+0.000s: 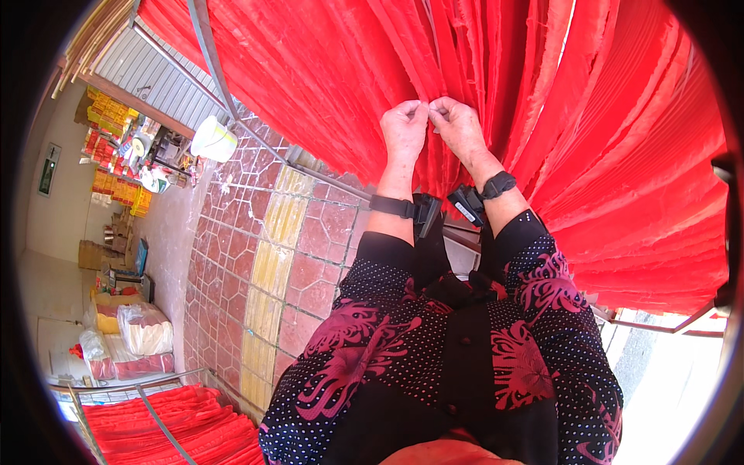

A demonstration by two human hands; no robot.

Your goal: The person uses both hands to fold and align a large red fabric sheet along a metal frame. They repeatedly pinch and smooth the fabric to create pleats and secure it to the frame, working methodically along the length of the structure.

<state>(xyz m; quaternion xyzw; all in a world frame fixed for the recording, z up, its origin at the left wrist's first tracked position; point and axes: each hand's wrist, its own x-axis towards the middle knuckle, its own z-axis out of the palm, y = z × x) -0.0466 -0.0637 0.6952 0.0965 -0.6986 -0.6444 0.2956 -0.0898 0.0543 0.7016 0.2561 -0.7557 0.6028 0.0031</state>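
Note:
Long red cloth strips (333,70) hang in dense folds in front of me and spread far to the right. At the folds' near edges, my left hand (404,130) and my right hand (459,130) meet with fingertips almost touching. Both are closed, thumb and forefinger pinched together. What lies between the fingertips is too small to make out; a small pale bit shows under the right fingers. Black straps with small black devices circle both forearms, the left strap (393,205) and the right strap (497,184).
A curved metal frame (208,54) borders the red cloth at left. Beside it is a white bucket (214,139) over red and yellow paving (271,256). Farther left stand stacked packages (112,155) and plastic-wrapped bundles (143,329). More red cloth (170,426) lies on a rack at lower left.

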